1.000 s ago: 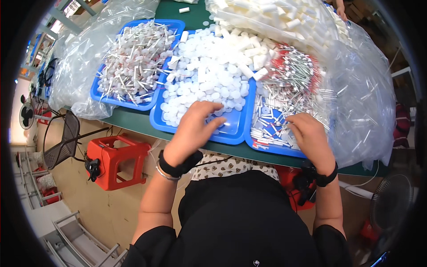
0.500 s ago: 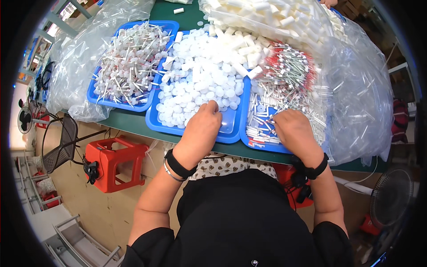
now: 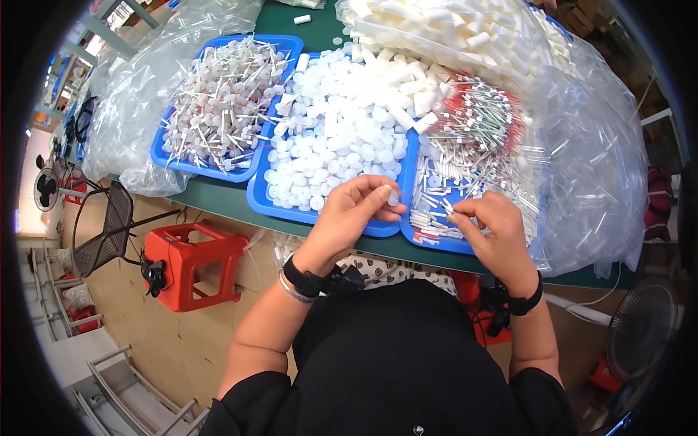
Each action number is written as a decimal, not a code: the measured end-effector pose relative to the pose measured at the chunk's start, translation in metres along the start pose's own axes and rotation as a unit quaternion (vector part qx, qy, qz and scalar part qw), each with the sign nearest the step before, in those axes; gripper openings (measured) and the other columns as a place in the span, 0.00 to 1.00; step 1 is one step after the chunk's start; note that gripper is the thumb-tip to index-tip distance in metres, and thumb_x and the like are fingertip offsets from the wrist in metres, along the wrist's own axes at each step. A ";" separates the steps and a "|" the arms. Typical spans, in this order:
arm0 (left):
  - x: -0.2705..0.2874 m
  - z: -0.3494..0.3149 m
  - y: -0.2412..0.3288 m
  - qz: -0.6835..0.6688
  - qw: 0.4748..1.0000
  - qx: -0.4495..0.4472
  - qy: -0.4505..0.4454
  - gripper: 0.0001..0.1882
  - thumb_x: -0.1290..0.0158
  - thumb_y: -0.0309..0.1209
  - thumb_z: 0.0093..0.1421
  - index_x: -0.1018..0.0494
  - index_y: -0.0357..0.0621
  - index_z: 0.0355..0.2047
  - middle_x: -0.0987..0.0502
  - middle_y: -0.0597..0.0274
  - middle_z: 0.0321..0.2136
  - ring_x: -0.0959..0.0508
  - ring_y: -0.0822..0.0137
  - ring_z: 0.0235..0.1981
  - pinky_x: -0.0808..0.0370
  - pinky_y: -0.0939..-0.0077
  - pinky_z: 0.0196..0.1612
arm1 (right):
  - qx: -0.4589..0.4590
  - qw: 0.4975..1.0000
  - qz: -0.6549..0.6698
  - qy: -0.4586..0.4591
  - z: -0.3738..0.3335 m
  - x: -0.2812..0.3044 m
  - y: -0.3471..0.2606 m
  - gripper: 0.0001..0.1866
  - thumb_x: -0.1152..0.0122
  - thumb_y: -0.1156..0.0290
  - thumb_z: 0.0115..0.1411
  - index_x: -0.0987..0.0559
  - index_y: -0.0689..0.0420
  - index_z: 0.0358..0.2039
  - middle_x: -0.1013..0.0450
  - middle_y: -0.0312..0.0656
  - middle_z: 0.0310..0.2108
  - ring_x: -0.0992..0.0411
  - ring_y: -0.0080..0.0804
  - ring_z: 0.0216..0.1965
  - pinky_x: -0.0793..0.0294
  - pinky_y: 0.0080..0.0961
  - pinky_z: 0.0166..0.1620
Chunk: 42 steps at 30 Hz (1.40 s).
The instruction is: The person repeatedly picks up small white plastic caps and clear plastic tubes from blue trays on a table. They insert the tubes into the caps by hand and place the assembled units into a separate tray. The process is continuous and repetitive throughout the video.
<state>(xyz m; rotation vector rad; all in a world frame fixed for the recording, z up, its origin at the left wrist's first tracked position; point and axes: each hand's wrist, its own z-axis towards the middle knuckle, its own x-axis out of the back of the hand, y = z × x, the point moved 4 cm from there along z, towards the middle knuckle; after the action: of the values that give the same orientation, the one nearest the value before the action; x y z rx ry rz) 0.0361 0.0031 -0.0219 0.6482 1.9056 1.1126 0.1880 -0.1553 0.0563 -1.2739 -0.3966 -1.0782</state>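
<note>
The left hand (image 3: 354, 212) hovers over the near rim of the middle blue tray (image 3: 256, 200), fingers curled together, with a small white cap (image 3: 393, 197) pinched at the fingertips. The right hand (image 3: 493, 231) is over the near end of the right-hand tray (image 3: 436, 243), thumb and forefinger closed on what looks like a thin white stick (image 3: 448, 210), though the piece is too small to be certain of.

Both hands work right at the near edge of the green tabletop (image 3: 218, 198). Judging from that, the likeliest slip is a dropped cap or stick: anything that escapes the fingers here could miss the trays and fall past the edge into the lap or onto the floor (image 3: 167, 341) by the red stool (image 3: 193, 265).

The middle tray is heaped with loose white caps (image 3: 342, 138), with white tubes (image 3: 403, 76) spilling onto its far side. A careless sweep of the left wrist could push caps over the low rim. The sticks with red ends (image 3: 483, 120) lie in a tangled pile in the right tray, so pulling one could drag neighbours out with it.

The clear plastic bags (image 3: 589, 174) crowd the right edge of the tabletop and overhang it; a sleeve catching the plastic might tug their contents down. The left tray of finished-looking pieces (image 3: 218, 109) sits well apart from both hands and seems the least at risk.
</note>
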 end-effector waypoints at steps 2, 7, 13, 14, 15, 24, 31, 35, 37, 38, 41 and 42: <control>-0.008 -0.003 -0.008 -0.139 0.988 0.053 -0.032 0.15 0.50 0.33 0.69 0.27 0.32 0.47 0.22 0.52 0.45 0.18 0.65 0.41 0.20 0.75 0.46 | 0.048 0.998 -0.030 0.009 0.002 -0.001 -0.007 0.05 0.31 0.75 0.51 0.20 0.58 0.29 0.25 0.38 0.24 0.30 0.36 0.25 0.34 0.32 0.31; -0.018 -0.005 -0.020 -0.207 0.974 0.074 -0.056 0.15 0.49 0.33 0.68 0.28 0.33 0.49 0.22 0.54 0.44 0.20 0.68 0.42 0.22 0.76 0.50 | 0.078 0.994 -0.070 -0.005 0.002 -0.002 -0.017 0.05 0.32 0.76 0.51 0.20 0.57 0.28 0.26 0.37 0.23 0.31 0.35 0.25 0.36 0.32 0.32; -0.020 -0.006 -0.026 -0.146 0.986 0.075 -0.022 0.17 0.48 0.33 0.68 0.28 0.33 0.51 0.22 0.62 0.36 0.21 0.74 0.37 0.23 0.79 0.45 | 0.063 0.996 -0.071 0.000 0.000 0.000 -0.015 0.05 0.32 0.76 0.50 0.21 0.57 0.28 0.26 0.36 0.23 0.31 0.35 0.25 0.37 0.32 0.32; -0.021 -0.007 -0.025 -0.160 0.984 0.069 -0.022 0.17 0.48 0.33 0.68 0.28 0.33 0.52 0.21 0.62 0.37 0.21 0.73 0.37 0.23 0.79 0.46 | 0.064 0.995 -0.071 -0.003 0.001 0.000 -0.016 0.05 0.32 0.76 0.51 0.21 0.57 0.28 0.26 0.37 0.23 0.32 0.35 0.25 0.37 0.32 0.32; -0.023 -0.008 -0.023 -0.174 0.983 0.062 -0.022 0.18 0.49 0.32 0.68 0.29 0.33 0.53 0.21 0.62 0.38 0.21 0.73 0.38 0.22 0.79 0.47 | 0.065 0.995 -0.071 -0.005 0.001 0.000 -0.017 0.05 0.33 0.76 0.51 0.21 0.57 0.28 0.26 0.37 0.23 0.32 0.35 0.25 0.37 0.32 0.32; -0.029 -0.012 -0.019 -0.155 0.986 0.055 -0.002 0.17 0.48 0.28 0.67 0.29 0.32 0.54 0.21 0.58 0.44 0.20 0.72 0.42 0.22 0.78 0.49 | 0.056 0.994 -0.093 -0.016 -0.001 -0.002 -0.015 0.05 0.34 0.76 0.51 0.22 0.57 0.28 0.28 0.38 0.22 0.33 0.36 0.25 0.37 0.33 0.32; -0.031 -0.012 -0.021 -0.125 0.990 0.070 -0.007 0.18 0.46 0.28 0.66 0.28 0.34 0.54 0.22 0.59 0.43 0.21 0.73 0.40 0.22 0.80 0.47 | 0.095 0.989 -0.112 -0.004 0.000 -0.002 -0.024 0.05 0.34 0.76 0.50 0.23 0.57 0.28 0.30 0.38 0.21 0.33 0.35 0.24 0.38 0.33 0.31; -0.034 -0.010 -0.023 -0.204 0.975 0.088 -0.008 0.18 0.46 0.29 0.66 0.28 0.33 0.53 0.22 0.57 0.43 0.21 0.73 0.39 0.22 0.81 0.47 | 0.113 0.985 -0.131 0.010 -0.001 -0.002 -0.026 0.06 0.33 0.76 0.49 0.22 0.57 0.29 0.30 0.36 0.21 0.34 0.34 0.24 0.38 0.32 0.31; -0.035 -0.010 -0.024 -0.220 0.971 0.096 -0.005 0.18 0.46 0.29 0.66 0.29 0.32 0.53 0.22 0.57 0.43 0.21 0.73 0.39 0.22 0.81 0.47 | 0.130 0.981 -0.144 0.018 -0.002 -0.001 -0.027 0.07 0.33 0.76 0.48 0.21 0.58 0.30 0.31 0.35 0.21 0.34 0.33 0.23 0.38 0.31 0.30; -0.034 -0.009 -0.024 -0.229 0.969 0.096 -0.008 0.18 0.46 0.29 0.66 0.29 0.32 0.53 0.22 0.56 0.43 0.21 0.73 0.39 0.22 0.82 0.47 | 0.143 0.978 -0.148 0.021 -0.002 -0.001 -0.028 0.08 0.33 0.77 0.48 0.21 0.58 0.30 0.31 0.35 0.21 0.34 0.33 0.23 0.38 0.31 0.30; -0.033 -0.008 -0.028 -0.261 0.960 0.101 -0.018 0.18 0.47 0.29 0.67 0.30 0.31 0.53 0.22 0.56 0.43 0.21 0.73 0.39 0.21 0.82 0.47 | 0.177 0.971 -0.159 0.024 -0.005 -0.002 -0.032 0.11 0.32 0.79 0.46 0.20 0.59 0.33 0.30 0.35 0.22 0.34 0.32 0.23 0.39 0.31 0.29; -0.033 -0.008 -0.030 -0.275 0.956 0.105 -0.020 0.18 0.47 0.30 0.67 0.30 0.32 0.53 0.22 0.56 0.43 0.21 0.73 0.39 0.21 0.82 0.47 | 0.188 0.969 -0.162 0.023 -0.006 -0.003 -0.033 0.12 0.31 0.80 0.45 0.20 0.59 0.33 0.29 0.35 0.22 0.34 0.32 0.23 0.39 0.31 0.29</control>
<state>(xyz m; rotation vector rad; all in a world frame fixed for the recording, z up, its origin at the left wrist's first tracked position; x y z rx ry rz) 0.0464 -0.0394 -0.0335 0.2175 2.0098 0.5453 0.1580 -0.1571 0.0708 -0.8620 -0.7538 -1.2334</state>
